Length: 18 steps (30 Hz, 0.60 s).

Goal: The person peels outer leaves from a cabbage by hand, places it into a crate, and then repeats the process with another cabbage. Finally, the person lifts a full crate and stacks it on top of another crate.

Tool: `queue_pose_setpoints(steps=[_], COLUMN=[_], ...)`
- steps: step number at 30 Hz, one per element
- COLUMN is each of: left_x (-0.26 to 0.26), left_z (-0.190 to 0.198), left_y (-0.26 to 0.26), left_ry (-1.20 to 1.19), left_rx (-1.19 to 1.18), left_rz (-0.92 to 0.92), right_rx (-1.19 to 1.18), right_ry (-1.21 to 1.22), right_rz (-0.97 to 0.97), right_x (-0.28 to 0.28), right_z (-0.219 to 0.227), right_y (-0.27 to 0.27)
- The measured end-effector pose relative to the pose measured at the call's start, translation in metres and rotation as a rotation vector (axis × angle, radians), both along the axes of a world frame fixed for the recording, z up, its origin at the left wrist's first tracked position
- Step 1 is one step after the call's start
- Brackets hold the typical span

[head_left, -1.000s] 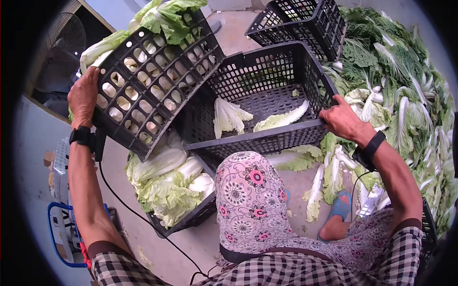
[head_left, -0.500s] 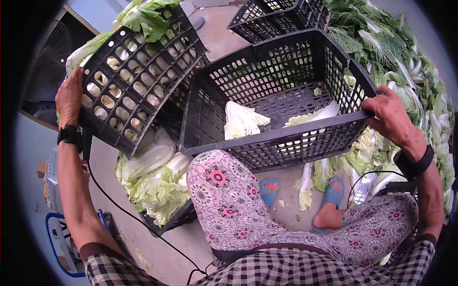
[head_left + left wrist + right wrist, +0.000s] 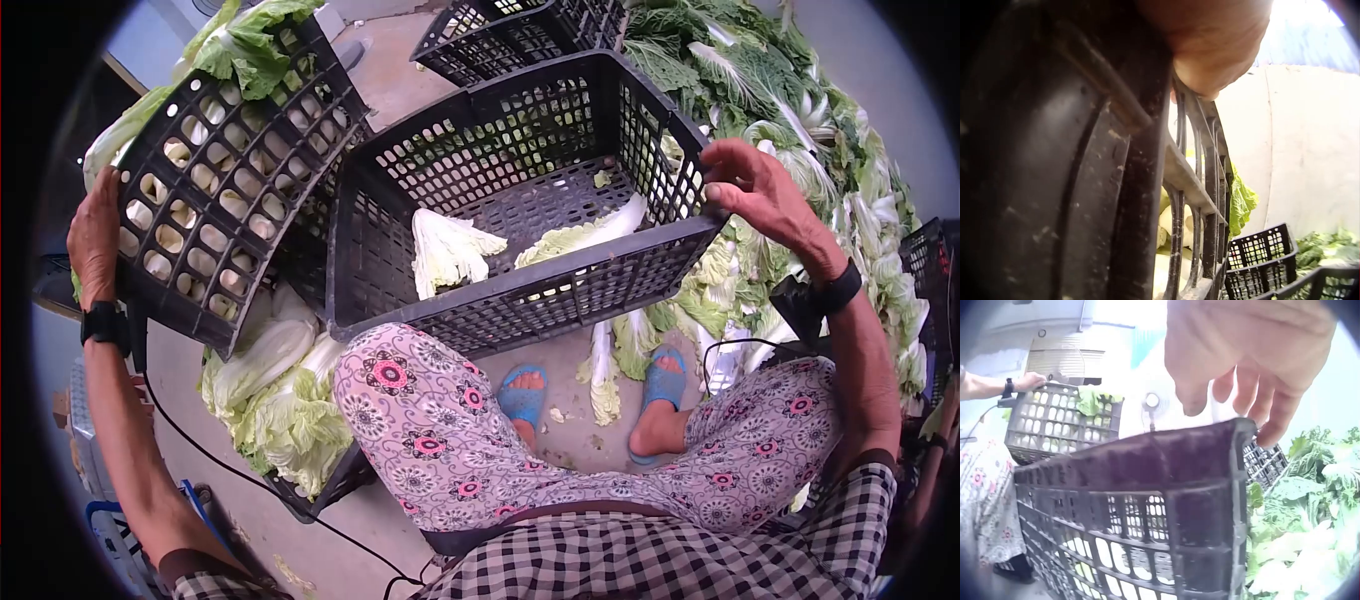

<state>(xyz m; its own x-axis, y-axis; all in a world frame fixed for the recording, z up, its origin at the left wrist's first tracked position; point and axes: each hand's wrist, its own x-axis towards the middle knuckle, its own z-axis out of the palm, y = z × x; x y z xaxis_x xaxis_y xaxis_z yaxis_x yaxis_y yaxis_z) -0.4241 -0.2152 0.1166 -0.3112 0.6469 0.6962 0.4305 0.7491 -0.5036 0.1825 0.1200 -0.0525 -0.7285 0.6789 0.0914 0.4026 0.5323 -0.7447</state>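
Observation:
In the head view my left hand (image 3: 92,240) grips the outer edge of a tilted black plastic crate (image 3: 240,290) filled with napa cabbages, whose pale stems show through the slots. A leafy cabbage (image 3: 240,50) lies over its upper rim. In front of me stands a second black crate (image 3: 540,310), with two loose cabbage leaves (image 3: 585,230) inside. My right hand (image 3: 770,195) hovers right at this crate's right corner, thumb and fingers apart. From the right wrist view, those fingers hang loosely over the corner of the rim (image 3: 1210,434).
Below the tilted crate, more cabbages (image 3: 290,400) fill a low crate. Another black crate (image 3: 520,45) stands at the back, beside a large heap of cabbage leaves (image 3: 790,130) along the right. My slippered feet (image 3: 660,385) are under the near crate. A cable (image 3: 250,465) runs from my left wrist.
The near crate has been pulled toward me and set squarer in front of my knees. My right hand's fingers have loosened from its rim. The left hand keeps hold of the tilted crate.

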Motion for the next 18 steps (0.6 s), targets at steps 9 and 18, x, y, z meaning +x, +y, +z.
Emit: queue_pose_setpoints(steps=[9,18], left_x=[0.003,-0.022], left_z=[0.002,0.003], left_y=[-0.001,-0.003], left_ry=[0.05,0.031], left_rx=[-0.055,-0.056], left_rz=[-0.007,0.015], right_rx=[-0.612,-0.484], right_ry=[-0.025,0.17], right_rz=[-0.307,-0.266], right_x=[-0.031,-0.02], right_z=[-0.04,0.006], right_y=[0.045,-0.007])
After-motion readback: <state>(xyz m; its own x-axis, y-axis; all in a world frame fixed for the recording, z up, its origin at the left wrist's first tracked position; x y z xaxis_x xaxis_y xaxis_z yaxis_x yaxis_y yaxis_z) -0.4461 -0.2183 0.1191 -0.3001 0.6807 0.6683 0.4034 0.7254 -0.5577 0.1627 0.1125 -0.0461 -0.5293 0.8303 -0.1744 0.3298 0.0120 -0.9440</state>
